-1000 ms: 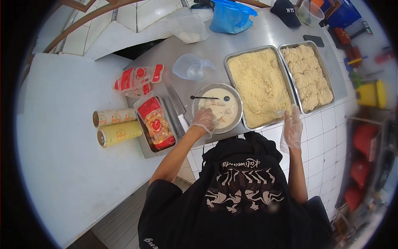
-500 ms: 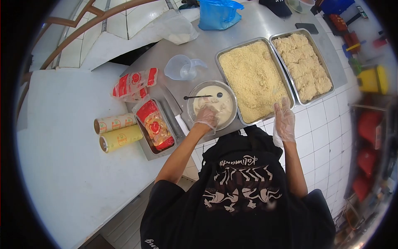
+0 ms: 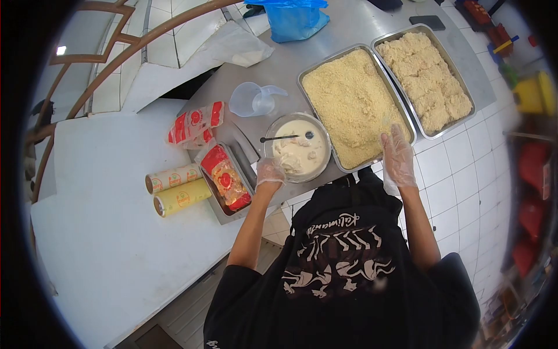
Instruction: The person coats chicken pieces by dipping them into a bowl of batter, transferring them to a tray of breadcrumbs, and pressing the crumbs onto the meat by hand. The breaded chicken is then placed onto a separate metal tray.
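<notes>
My left hand [image 3: 270,173], in a clear plastic glove, is at the left rim of a bowl [image 3: 329,152] of creamy batter; its fingers are partly hidden by glare. Pale pieces lie in the batter, and a dark-handled utensil [image 3: 282,138] rests across it. My gloved right hand [image 3: 399,160] has its fingers stretched out and holds nothing, at the near right corner of a metal tray [image 3: 301,85] filled with yellowish crumbs [image 3: 349,99]. Beside it, a second tray [image 3: 472,118] holds coated pieces [image 3: 427,81].
Left of the bowl are a knife [image 3: 247,152], a metal tray with a red package [image 3: 225,177], red-white bags [image 3: 195,125] and two rolls [image 3: 181,196]. Behind stand a clear jug [image 3: 253,99], a blue bag [image 3: 296,22], a plastic bag [image 3: 247,49] and a phone [image 3: 427,22].
My left hand has come out of the batter to the bowl's left rim. My right hand stays open beside the crumb tray. The view has shifted slightly.
</notes>
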Action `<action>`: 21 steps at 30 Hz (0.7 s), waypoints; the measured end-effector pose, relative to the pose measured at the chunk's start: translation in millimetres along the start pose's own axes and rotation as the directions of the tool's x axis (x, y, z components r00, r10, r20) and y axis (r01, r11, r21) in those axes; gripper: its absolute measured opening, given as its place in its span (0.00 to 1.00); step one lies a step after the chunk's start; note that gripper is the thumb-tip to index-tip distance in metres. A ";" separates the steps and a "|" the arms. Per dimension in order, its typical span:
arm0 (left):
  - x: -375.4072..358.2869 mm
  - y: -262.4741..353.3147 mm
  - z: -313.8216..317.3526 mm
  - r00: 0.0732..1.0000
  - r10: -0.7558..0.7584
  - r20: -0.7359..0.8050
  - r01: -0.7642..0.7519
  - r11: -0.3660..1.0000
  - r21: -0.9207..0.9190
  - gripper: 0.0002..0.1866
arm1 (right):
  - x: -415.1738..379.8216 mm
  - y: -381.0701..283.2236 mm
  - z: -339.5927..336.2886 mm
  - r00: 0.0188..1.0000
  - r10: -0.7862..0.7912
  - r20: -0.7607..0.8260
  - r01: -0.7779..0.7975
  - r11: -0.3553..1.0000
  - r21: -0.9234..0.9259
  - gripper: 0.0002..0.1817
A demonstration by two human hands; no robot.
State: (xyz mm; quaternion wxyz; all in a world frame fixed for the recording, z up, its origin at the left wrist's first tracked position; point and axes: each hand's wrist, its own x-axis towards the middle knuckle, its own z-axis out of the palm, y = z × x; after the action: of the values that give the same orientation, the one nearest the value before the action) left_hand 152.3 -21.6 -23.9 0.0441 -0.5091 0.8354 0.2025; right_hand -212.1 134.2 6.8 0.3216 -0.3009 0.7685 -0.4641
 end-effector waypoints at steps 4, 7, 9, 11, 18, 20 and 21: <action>5.7 39.7 -32.5 0.994 0.105 0.029 -0.108 0.983 0.151 0.19 | 4.2 -6.7 -1.3 0.998 -0.060 0.023 0.060 0.998 -0.022 0.34; 13.9 44.5 -21.9 0.956 0.250 0.152 -0.278 0.939 0.203 0.21 | 8.5 -13.4 -2.9 0.997 -0.054 0.048 0.057 0.997 -0.060 0.34; 12.2 52.8 -15.9 0.954 0.261 0.148 -0.293 0.918 0.268 0.20 | 9.9 -13.2 -3.4 0.997 -0.051 0.063 0.056 0.995 -0.088 0.34; 14.5 57.9 -11.2 0.951 0.275 0.144 -0.308 0.891 0.333 0.19 | 11.9 -12.6 -3.5 0.994 -0.070 0.085 0.080 0.989 -0.128 0.33; 41.2 42.2 4.1 0.898 0.212 0.384 -0.371 0.835 0.406 0.16 | 11.8 -7.4 -7.3 0.994 -0.057 0.092 0.065 0.995 -0.079 0.33; 38.9 31.3 2.4 0.900 0.223 0.374 -0.372 0.841 0.394 0.15 | 11.5 -1.1 -8.3 0.993 -0.016 0.117 0.025 0.997 -0.078 0.34; 35.3 23.0 1.7 0.920 0.268 0.285 -0.353 0.883 0.310 0.15 | 10.0 -2.6 -10.3 0.994 -0.011 0.113 0.019 0.997 -0.073 0.34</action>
State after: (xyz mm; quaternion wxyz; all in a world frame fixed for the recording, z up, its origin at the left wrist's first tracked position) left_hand 115.2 -41.2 -28.5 0.2001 -0.3240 0.9179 0.1113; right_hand -225.8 130.9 10.7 0.3494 -0.3441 0.7636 -0.4200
